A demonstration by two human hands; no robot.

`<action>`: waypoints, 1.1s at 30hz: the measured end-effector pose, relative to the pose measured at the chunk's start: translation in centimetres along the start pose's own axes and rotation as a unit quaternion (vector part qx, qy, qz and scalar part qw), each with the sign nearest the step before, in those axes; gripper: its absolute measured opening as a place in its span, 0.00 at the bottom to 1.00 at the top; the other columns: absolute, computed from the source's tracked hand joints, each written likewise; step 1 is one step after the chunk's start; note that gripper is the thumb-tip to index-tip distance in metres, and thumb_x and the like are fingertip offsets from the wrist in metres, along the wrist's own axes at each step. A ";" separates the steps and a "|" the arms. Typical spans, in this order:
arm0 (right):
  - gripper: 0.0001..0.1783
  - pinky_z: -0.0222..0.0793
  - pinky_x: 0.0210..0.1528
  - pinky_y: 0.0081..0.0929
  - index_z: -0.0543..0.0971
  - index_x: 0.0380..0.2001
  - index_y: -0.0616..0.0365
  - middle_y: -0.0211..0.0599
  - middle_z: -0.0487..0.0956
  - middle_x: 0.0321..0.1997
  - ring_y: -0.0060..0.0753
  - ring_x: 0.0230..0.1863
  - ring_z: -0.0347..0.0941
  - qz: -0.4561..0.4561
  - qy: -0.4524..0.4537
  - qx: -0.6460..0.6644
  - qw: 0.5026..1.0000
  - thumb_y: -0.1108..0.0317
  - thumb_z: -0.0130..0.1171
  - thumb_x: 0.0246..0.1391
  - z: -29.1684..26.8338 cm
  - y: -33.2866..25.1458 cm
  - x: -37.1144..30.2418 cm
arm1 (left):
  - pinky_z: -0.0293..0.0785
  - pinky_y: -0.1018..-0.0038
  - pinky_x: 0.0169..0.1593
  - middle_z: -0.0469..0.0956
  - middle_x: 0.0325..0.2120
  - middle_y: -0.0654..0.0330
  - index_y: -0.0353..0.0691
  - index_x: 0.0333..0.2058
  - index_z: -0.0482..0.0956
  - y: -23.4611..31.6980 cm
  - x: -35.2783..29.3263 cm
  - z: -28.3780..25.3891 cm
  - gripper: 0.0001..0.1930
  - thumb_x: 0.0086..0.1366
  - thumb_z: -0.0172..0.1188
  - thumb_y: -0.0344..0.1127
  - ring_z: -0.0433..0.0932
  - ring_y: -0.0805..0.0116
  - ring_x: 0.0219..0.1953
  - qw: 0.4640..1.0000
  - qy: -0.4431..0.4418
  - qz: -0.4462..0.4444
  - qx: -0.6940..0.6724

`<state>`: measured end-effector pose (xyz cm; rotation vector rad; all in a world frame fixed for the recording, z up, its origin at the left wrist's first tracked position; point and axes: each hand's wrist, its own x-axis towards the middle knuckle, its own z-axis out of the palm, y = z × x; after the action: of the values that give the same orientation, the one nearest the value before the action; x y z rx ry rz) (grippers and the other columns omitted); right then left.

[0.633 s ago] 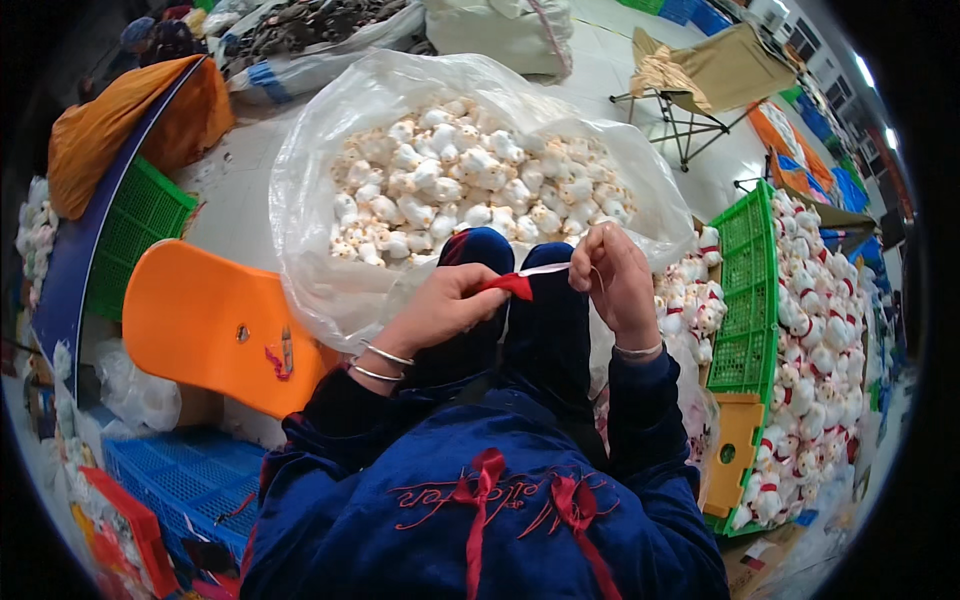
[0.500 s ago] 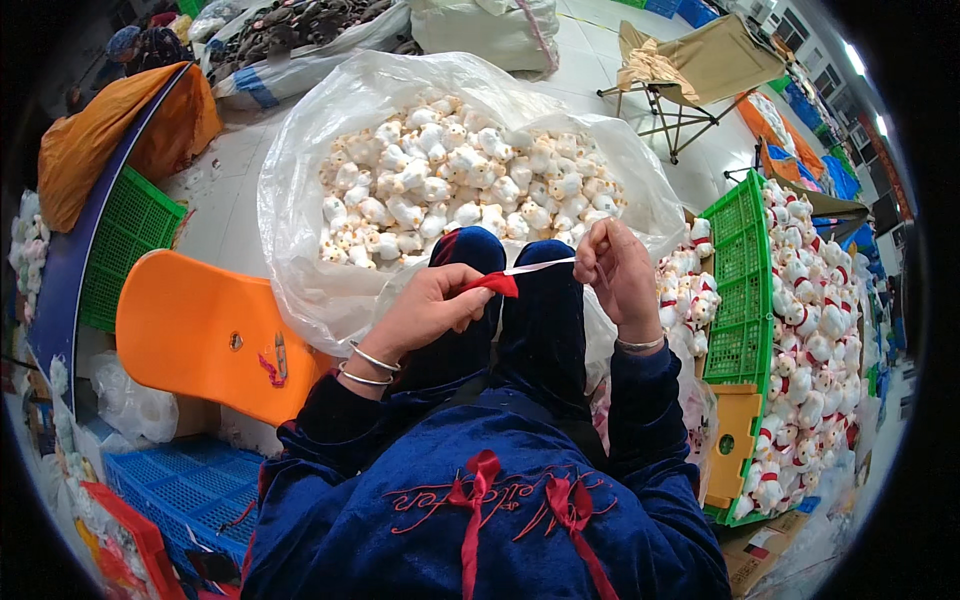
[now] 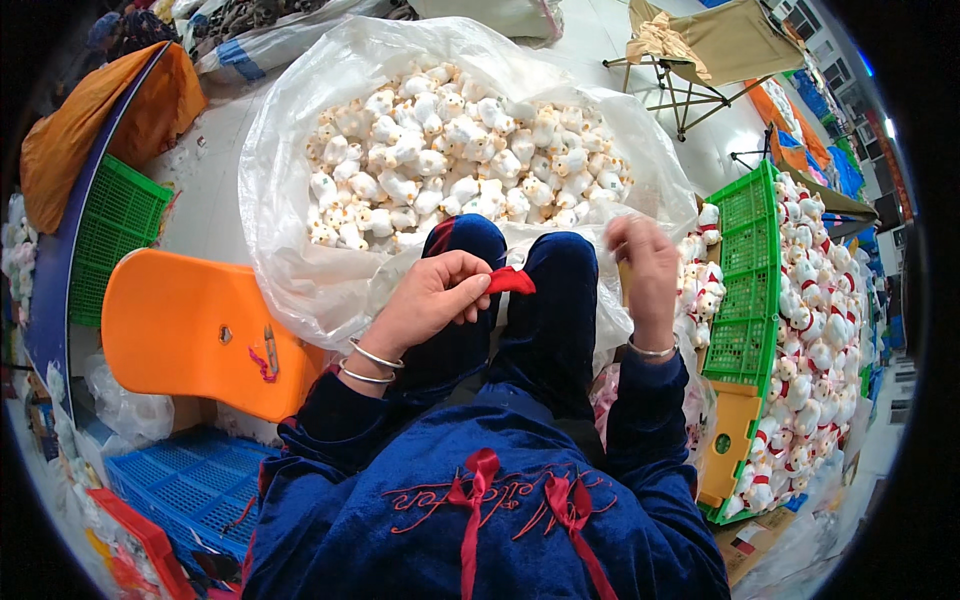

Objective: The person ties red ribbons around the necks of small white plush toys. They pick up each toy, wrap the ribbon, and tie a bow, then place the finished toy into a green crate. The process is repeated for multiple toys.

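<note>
My left hand (image 3: 437, 296), two silver bangles at its wrist, pinches a small piece of red cloth (image 3: 510, 281) between thumb and fingers above my knees. A bit of white shows at the cloth's upper edge. Off to the right, apart from the cloth, my right hand (image 3: 645, 270) is raised and smeared by motion. Its fingers are too blurred to show whether anything is in them. Just beyond my knees lies a large clear plastic bag (image 3: 272, 190), spread wide and filled with small white plush toys (image 3: 465, 150) with orange-tan parts.
An orange chair (image 3: 180, 330) with small snips (image 3: 270, 348) on its seat stands at my left, above a blue plastic crate (image 3: 190, 490). At my right, a green crate (image 3: 750, 270) borders plush toys with red neckbands (image 3: 815, 340). A tan folding chair (image 3: 720, 45) stands far right.
The white strip that was stretched between my hands no longer spans them. My right hand has moved to the right, while my left keeps its pinch on the red cloth. The view has shifted slightly.
</note>
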<state>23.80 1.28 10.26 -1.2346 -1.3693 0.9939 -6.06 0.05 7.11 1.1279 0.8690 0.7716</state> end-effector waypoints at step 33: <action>0.13 0.64 0.26 0.19 0.80 0.38 0.61 0.23 0.73 0.25 0.14 0.23 0.65 0.277 0.163 0.136 0.937 0.62 0.54 0.70 5.2 13.0 10.4 | 0.75 0.74 0.28 0.79 0.33 0.59 0.38 0.40 0.76 -22.1 35.1 -25.1 0.32 0.64 0.59 0.67 0.78 0.67 0.29 0.857 0.328 -0.254 -0.305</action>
<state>21.07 13.62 -1.72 -1.5236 -0.6051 1.2427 -10.29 35.67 -25.52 0.0234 1.2939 0.8990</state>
